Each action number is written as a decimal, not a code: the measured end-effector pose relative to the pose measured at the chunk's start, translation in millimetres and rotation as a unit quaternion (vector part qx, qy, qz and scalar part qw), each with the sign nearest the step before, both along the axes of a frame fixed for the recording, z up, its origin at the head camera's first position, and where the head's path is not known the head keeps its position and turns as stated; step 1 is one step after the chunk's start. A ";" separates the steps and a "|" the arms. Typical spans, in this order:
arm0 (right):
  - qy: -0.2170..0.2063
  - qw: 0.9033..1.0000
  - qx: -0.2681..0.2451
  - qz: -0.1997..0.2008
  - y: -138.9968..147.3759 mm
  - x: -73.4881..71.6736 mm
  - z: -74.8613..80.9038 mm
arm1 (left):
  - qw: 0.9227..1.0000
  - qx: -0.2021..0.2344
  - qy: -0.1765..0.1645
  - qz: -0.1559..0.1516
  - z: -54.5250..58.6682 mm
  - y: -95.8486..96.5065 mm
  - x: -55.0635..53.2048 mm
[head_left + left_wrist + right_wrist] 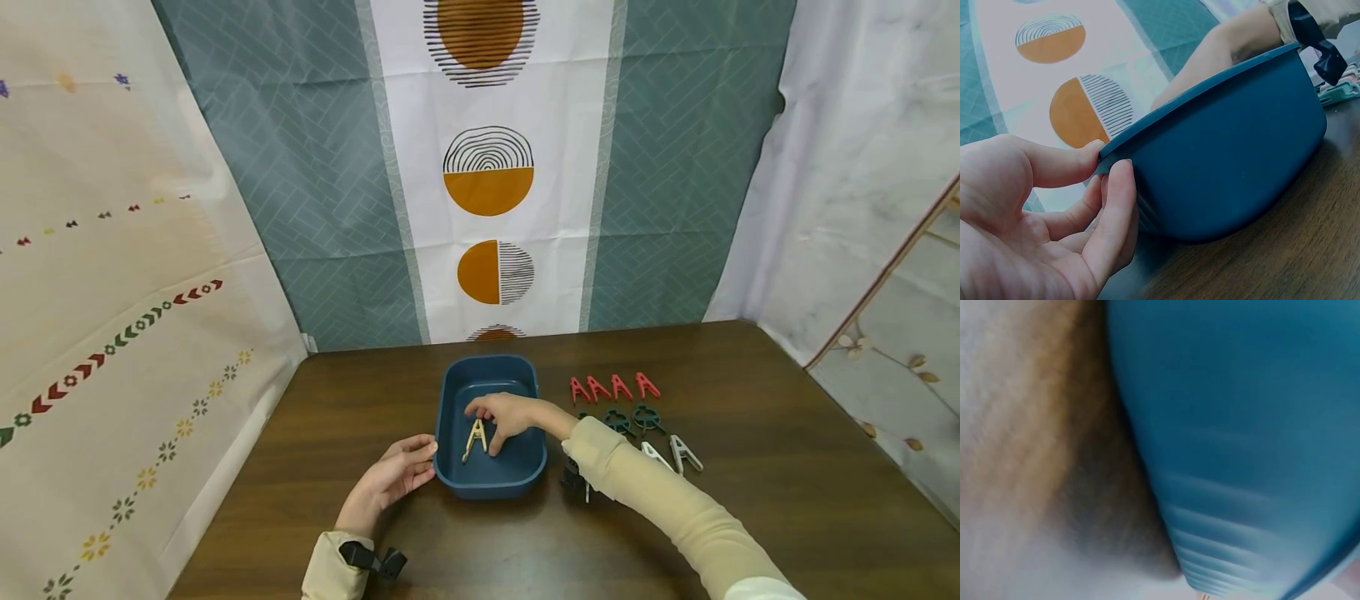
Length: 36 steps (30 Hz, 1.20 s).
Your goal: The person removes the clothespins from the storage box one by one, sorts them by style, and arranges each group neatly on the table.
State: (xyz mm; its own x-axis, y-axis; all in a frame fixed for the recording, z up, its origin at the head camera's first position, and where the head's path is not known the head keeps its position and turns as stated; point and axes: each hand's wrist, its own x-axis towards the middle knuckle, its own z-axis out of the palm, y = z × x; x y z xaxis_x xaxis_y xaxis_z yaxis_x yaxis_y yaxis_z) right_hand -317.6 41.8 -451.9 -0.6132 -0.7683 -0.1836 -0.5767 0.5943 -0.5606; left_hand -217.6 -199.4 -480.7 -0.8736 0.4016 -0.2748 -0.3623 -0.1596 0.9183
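Note:
My left hand (395, 473) pinches the rim of a dark blue plastic basin (491, 492) at its left side. The left wrist view shows the thumb (1063, 164) on the rim and the index finger below it. My right hand (513, 418) reaches over the basin's right rim, its thumb and fingers spread apart around a yellow A-shaped clip (476, 438) inside. The clip shows between the fingers, near the basin floor. Only the outer basin wall (1229, 437) fills the right wrist view; the right fingers are hidden there.
Right of the basin, several red clips (619, 387) form a row. Nearer are dark green round-headed clips (647, 418) and white clips (685, 452), partly behind the right sleeve (660, 508). All lie on the brown wooden table (337, 408), with patterned cloth (322, 167) behind it.

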 end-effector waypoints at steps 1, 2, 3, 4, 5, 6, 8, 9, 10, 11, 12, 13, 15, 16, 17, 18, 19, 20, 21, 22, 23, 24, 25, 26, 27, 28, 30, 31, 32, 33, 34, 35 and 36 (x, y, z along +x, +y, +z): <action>0.007 1.000 -0.002 0.000 -0.7 1.2 -0.8 | 1.000 -0.001 0.000 0.000 0.3 0.0 0.4; 0.017 1.000 -0.002 0.000 -1.4 2.5 -1.9 | 1.000 -0.002 0.001 -0.001 0.3 0.0 0.7; 0.025 1.000 -0.002 -0.001 -2.1 3.6 -2.9 | 1.000 -0.002 0.001 -0.001 0.4 0.1 0.9; 0.033 0.999 -0.004 -0.002 -2.8 4.7 -3.8 | 1.000 -0.002 0.002 -0.001 0.6 0.2 1.0; 0.041 0.999 -0.004 -0.002 -3.2 5.7 -4.5 | 1.000 -0.002 0.002 -0.001 0.6 0.2 1.0; 0.046 0.999 -0.005 -0.002 -3.7 6.5 -5.1 | 1.000 -0.003 0.003 -0.001 0.4 0.2 0.9; 0.057 0.998 -0.006 0.000 -4.1 7.5 -5.9 | 1.000 -0.004 0.002 -0.002 -0.2 0.1 0.9; 0.062 0.998 -0.005 0.001 -4.1 7.9 -5.9 | 1.000 -0.005 0.002 -0.002 -0.4 0.0 0.7; 0.066 0.998 -0.006 0.003 -3.8 8.0 -5.8 | 1.000 -0.005 0.001 -0.002 -0.5 0.0 0.5; 0.070 0.998 -0.009 0.004 -3.4 8.1 -5.2 | 1.000 -0.006 0.002 -0.002 -0.6 -0.1 0.2; 0.072 0.997 -0.012 0.006 -2.9 8.2 -4.3 | 1.000 -0.008 0.002 -0.002 -0.4 -0.1 -0.1; 0.075 0.997 -0.016 0.008 -2.2 8.1 -3.2 | 1.000 -0.009 0.003 -0.002 -0.1 -0.1 -0.2; 0.078 0.997 -0.025 0.014 -0.4 7.8 -1.1 | 1.000 -0.010 0.004 0.000 0.5 -0.3 -0.5; 0.077 0.996 -0.031 0.017 0.8 7.5 0.0 | 1.000 -0.010 0.005 0.001 0.9 -0.3 -0.4; 0.075 0.996 -0.037 0.021 1.9 7.2 0.9 | 1.000 -0.011 0.006 0.001 1.4 -0.2 0.1; 0.071 0.996 -0.041 0.023 3.4 6.9 1.8 | 1.000 -0.012 0.005 0.003 1.4 -0.3 0.3; 0.065 0.996 -0.047 0.025 5.0 6.6 2.8 | 1.000 -0.013 0.005 0.004 1.7 -0.2 0.8; 0.059 0.996 -0.054 0.026 6.5 6.1 3.7 | 1.000 -0.014 0.005 0.006 1.6 -0.3 1.0; 0.054 0.996 -0.059 0.026 7.9 5.5 4.4 | 1.000 -0.016 0.005 0.006 1.5 -0.6 1.2; 0.048 0.997 -0.063 0.025 9.7 5.0 5.1 | 1.000 -0.019 0.006 0.006 1.4 -0.4 1.3; 0.044 0.996 -0.068 0.023 11.3 4.4 5.8 | 1.000 -0.021 0.006 0.008 1.1 -0.3 1.2; 0.041 0.996 -0.074 0.023 12.7 3.9 6.9 | 1.000 -0.023 0.007 0.009 1.0 -0.3 0.9; 0.041 0.996 -0.080 0.023 13.8 3.5 7.4 | 1.000 -0.026 0.008 0.009 1.3 -0.4 1.0; 0.041 0.995 -0.085 0.023 15.1 3.3 7.9 | 1.000 -0.028 0.009 0.008 1.4 -0.5 0.9; 0.042 0.995 -0.087 0.023 16.3 3.4 8.4 | 0.999 -0.029 0.010 0.008 1.7 -0.5 0.8; 0.042 0.994 -0.093 0.025 17.6 3.7 9.2 | 0.999 -0.031 0.011 0.007 2.0 -0.4 0.9; 0.045 0.993 -0.104 0.029 20.6 4.7 10.8 | 0.999 -0.032 0.012 0.006 2.4 -0.1 1.0; 0.044 0.993 -0.110 0.029 22.4 5.4 11.8 | 0.999 -0.032 0.012 0.006 2.5 0.0 0.9; 0.044 0.992 -0.116 0.030 24.2 6.1 12.9 | 0.999 -0.032 0.011 0.005 2.5 0.1 0.9; 0.046 0.991 -0.120 0.031 26.2 6.6 13.5 | 0.999 -0.031 0.011 0.005 2.6 0.3 1.0; 0.046 0.991 -0.125 0.031 28.1 7.3 14.4 | 0.999 -0.031 0.011 0.005 2.6 0.4 1.0; 0.049 0.990 -0.130 0.030 30.1 7.9 15.1 | 0.999 -0.031 0.011 0.005 2.7 0.5 1.0; 0.051 0.989 -0.135 0.029 32.3 8.5 15.8 | 0.999 -0.030 0.011 0.005 2.7 0.6 1.0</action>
